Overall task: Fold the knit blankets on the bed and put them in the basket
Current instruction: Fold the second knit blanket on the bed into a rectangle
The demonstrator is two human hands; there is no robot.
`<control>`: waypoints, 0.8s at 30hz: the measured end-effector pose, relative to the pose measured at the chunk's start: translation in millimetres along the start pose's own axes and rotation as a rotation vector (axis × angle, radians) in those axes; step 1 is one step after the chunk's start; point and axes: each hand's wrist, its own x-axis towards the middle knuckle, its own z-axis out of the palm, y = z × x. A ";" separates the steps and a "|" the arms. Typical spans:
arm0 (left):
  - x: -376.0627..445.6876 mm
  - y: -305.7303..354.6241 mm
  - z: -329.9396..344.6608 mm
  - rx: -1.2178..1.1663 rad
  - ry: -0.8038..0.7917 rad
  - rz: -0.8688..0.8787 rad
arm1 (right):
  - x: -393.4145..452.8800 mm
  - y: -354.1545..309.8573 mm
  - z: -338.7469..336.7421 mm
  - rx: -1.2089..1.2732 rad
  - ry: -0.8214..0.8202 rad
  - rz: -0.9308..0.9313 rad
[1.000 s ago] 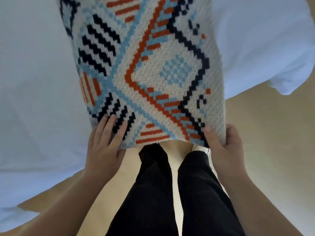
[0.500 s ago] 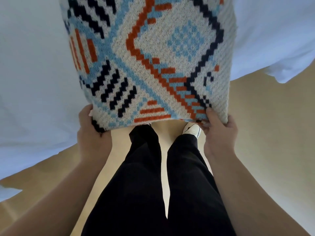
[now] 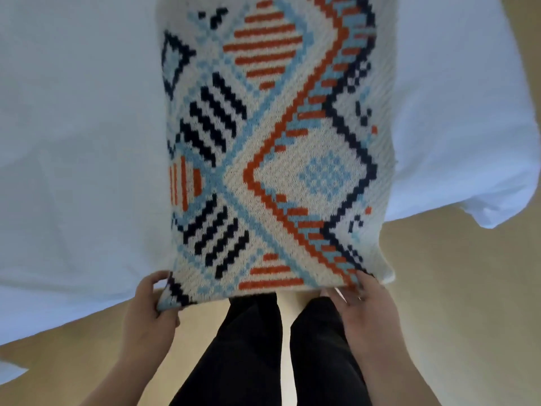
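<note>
1. White bedding [image 3: 73, 142] fills the upper part of the head view; a tan floor [image 3: 453, 288] runs beneath its near edge; one rounded corner of the bedding hangs over the floor at the far right.
2. The knit blanket [image 3: 278, 142] lies lengthwise on the bedding, folded into a long panel; its pattern shows orange, navy and light-blue diamonds and stripes on an off-white ground; its near end overhangs the bed edge above the floor.
3. The left hand [image 3: 149, 306] grips the near left corner of the blanket; the thumb sits at the outer edge and the fingers curl under the fabric, the corner bent downward in the grasp.
4. The right hand [image 3: 369, 306] holds the near right corner; the fingertips rest on the upper face, the rest of the hand lies below the edge; blurred, so the exact finger positions cannot be told.
5. Black trousers [image 3: 248, 347] stand on the floor between the two forearms, directly below the blanket's near edge.
</note>
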 end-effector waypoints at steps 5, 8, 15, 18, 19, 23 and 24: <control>-46.9 53.5 -60.0 -0.168 -0.197 0.063 | -60.9 -71.7 9.4 -0.048 0.208 -0.345; -46.9 117.3 -81.5 -0.303 -0.219 0.156 | -87.5 -123.7 67.2 -0.091 0.051 -0.513; 108.1 269.5 -89.4 -0.688 -0.173 0.054 | -38.8 -208.3 251.0 -0.133 -0.068 -0.707; 163.3 308.4 -74.9 -0.812 -0.121 0.017 | -21.3 -217.7 308.7 -0.118 -0.039 -0.784; 175.9 316.7 -69.3 -0.865 -0.076 0.040 | -16.8 -219.5 323.9 -0.112 -0.035 -0.813; 194.7 338.0 -48.8 -0.790 0.036 0.194 | 8.0 -221.7 359.1 -0.248 -0.039 -0.938; 191.8 341.2 -42.6 -0.678 0.007 0.245 | 13.7 -218.4 361.7 -0.393 -0.052 -0.984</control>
